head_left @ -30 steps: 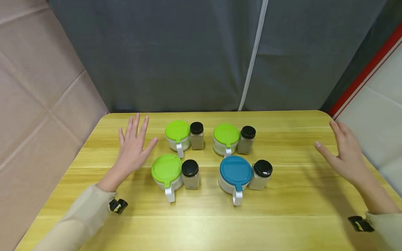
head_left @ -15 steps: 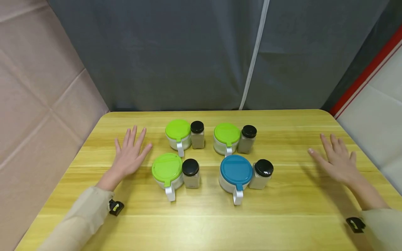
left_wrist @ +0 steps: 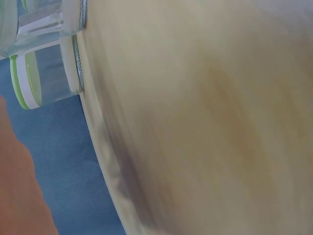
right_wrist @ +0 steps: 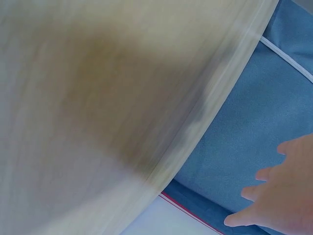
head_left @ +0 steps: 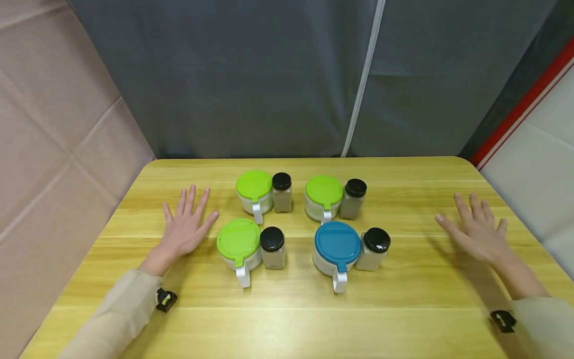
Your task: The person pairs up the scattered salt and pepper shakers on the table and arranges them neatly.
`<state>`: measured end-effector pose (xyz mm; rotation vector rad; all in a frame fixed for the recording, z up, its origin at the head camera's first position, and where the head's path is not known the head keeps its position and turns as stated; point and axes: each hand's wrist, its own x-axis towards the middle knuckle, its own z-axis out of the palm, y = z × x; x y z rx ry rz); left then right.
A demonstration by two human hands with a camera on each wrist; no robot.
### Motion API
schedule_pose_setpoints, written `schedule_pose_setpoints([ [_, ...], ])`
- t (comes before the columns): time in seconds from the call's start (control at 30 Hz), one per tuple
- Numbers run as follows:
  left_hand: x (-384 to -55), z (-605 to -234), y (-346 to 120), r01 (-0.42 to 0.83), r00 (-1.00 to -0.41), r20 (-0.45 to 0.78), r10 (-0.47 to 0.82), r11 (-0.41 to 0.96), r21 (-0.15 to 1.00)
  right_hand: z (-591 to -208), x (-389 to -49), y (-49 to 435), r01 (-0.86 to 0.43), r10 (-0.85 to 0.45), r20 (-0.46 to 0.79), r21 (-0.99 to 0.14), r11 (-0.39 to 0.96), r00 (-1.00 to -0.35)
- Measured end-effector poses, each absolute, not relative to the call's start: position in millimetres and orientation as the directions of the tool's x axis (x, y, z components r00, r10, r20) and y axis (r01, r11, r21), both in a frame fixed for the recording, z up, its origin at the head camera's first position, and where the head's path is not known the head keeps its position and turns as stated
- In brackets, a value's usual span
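Observation:
My left hand [head_left: 185, 229] is spread flat over the left side of the table, fingers apart, holding nothing. Nearest to it stands a green-lidded seasoning pot [head_left: 238, 243] with a white handle. Two more pots with green lids, one at the back left [head_left: 254, 192] and another at the back right [head_left: 323, 194], stand behind. A blue-lidded pot [head_left: 337, 245] is at the front right. Beside each pot is a square bottle with a black cap, such as the front right bottle [head_left: 374, 247]. My right hand [head_left: 482, 237], fingers spread, hovers over the table's right side, well apart from the pots.
The wooden table [head_left: 287, 329] ends at a grey curtain [head_left: 251, 80] with a pale strip. A pale wall panel [head_left: 58, 149] borders the left, and a white panel with a red edge [head_left: 533, 109] the right. Each wrist carries a small black camera.
Both hands have lowered toward the table. The right hand has also shifted a little left and spread its fingers. The pots and bottles stay in place.

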<state>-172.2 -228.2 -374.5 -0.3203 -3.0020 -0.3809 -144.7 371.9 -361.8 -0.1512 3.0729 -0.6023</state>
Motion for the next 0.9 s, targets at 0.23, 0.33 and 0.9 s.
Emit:
schedule_pose_setpoints([
  [0.23, -172.1, -374.5, -226.4, 0.221, -0.972, 0.13, 0.196, 0.948, 0.229, -362.1, -144.2, 372.1, -0.096, -0.098, 0.014, -0.376, 0.922, -0.995],
  [0.33, -172.0, -374.4, -226.2, 0.221, -0.972, 0.135, 0.194, 0.949, 0.227, -362.4, -144.0, 371.7, -0.103, -0.102, 0.024, -0.378, 0.92, -0.995],
  [0.9, -170.9, -375.1, -226.6, 0.22, -0.973, 0.125, 0.195, 0.946, 0.237, -365.0, -143.9, 370.8, -0.11, -0.109, 0.026, -0.397, 0.911, -0.994],
])
